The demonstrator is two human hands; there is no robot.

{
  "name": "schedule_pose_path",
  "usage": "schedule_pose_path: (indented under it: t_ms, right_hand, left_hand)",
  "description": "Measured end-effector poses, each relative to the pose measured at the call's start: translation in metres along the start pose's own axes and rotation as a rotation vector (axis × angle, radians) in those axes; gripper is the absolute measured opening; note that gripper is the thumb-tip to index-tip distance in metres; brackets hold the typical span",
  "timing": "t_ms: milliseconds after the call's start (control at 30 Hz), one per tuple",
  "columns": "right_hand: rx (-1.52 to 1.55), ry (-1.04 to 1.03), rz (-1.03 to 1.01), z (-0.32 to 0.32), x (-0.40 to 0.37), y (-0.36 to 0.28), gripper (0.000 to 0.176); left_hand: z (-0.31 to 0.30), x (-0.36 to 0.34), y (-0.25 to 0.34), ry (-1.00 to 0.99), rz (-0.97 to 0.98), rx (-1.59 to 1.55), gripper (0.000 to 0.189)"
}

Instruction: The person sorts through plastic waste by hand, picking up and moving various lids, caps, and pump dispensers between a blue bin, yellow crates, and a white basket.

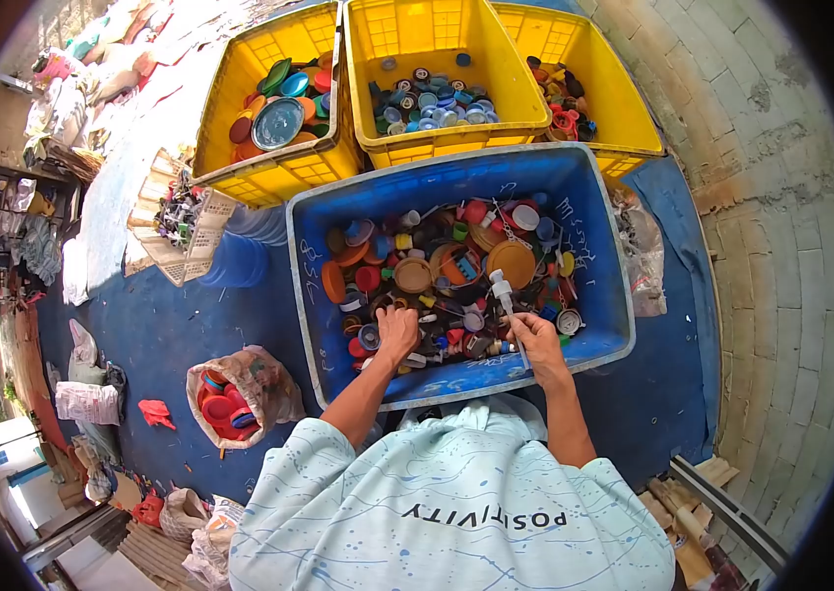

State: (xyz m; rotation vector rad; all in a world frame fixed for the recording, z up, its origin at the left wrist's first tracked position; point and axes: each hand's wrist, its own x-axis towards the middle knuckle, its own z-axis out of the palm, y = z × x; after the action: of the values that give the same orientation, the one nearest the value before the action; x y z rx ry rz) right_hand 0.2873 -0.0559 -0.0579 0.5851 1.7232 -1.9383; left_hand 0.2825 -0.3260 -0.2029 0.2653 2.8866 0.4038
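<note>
A large blue crate holds a jumble of plastic caps and lids in many colours. Over its near right part, my right hand pinches a white pump dispenser, held upright with a thin tube hanging down. My left hand reaches into the near left part of the heap, fingers bent down among the caps; what its fingertips hold, if anything, is hidden. Beyond my hands lie a round orange lid and a tan lid.
Yellow crates of sorted caps stand behind the blue one. A white basket and a sack of red lids are at the left. A block wall rises at the right.
</note>
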Motion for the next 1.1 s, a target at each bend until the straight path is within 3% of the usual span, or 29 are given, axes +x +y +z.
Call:
schedule_pose_path:
  t_ms: [200,300,333,367,467,733,900,1100]
  right_hand:
    - [0.153,-0.054,-0.003,-0.002,-0.002,0.0,0.023]
    - [0.249,-0.067,-0.005,-0.004,0.001,0.0,0.023]
    - [0.254,-0.071,-0.004,-0.005,0.003,0.001,0.024]
    - [0.263,-0.077,-0.008,-0.005,0.004,0.001,0.023]
    - [0.295,-0.131,-0.005,-0.001,0.007,-0.003,0.022]
    - [0.133,-0.351,-0.001,0.049,0.029,-0.014,0.023]
    - [0.097,-0.392,-0.055,0.109,0.018,-0.026,0.024]
    - [-0.041,-0.397,-0.17,0.225,-0.009,-0.007,0.021]
  left_hand:
    - [-0.009,0.001,0.016,-0.12,-0.143,-0.183,0.019]
    - [-0.044,0.0,0.036,-0.309,-0.419,-0.462,0.026]
    - [-0.047,-0.004,0.039,-0.281,-0.451,-0.535,0.026]
    - [-0.051,-0.006,0.039,-0.356,-0.492,-0.679,0.028]
    - [-0.073,-0.026,0.047,-0.327,-0.602,-1.265,0.03]
    - [-0.147,-0.124,0.053,0.157,-0.634,-2.092,0.021]
    - [-0.164,-0.164,0.026,0.395,-0.691,-2.122,0.02]
    - [-0.174,-0.216,-0.067,0.536,-0.656,-2.149,0.02]
